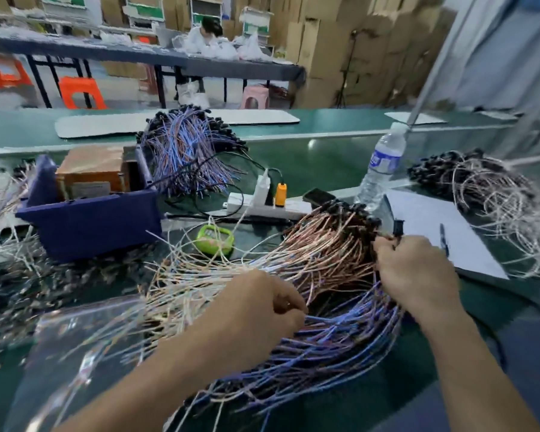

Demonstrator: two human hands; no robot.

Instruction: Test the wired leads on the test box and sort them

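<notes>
Leads (318, 269): left hand (256, 310) pinches strands; right hand (415, 269) grips connector ends.

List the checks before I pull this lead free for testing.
1. Right hand grips a black connector: ok.
2. Left hand pinches strands of the pile: ok.
3. One lead separated from the pile: cannot tell; the strands overlap.
4. Box in the bin ready for plugging: cannot tell; no socket shows.
5. Bottle clear of the pull: not ok; it stands upright just behind the pile and might tip.
</notes>
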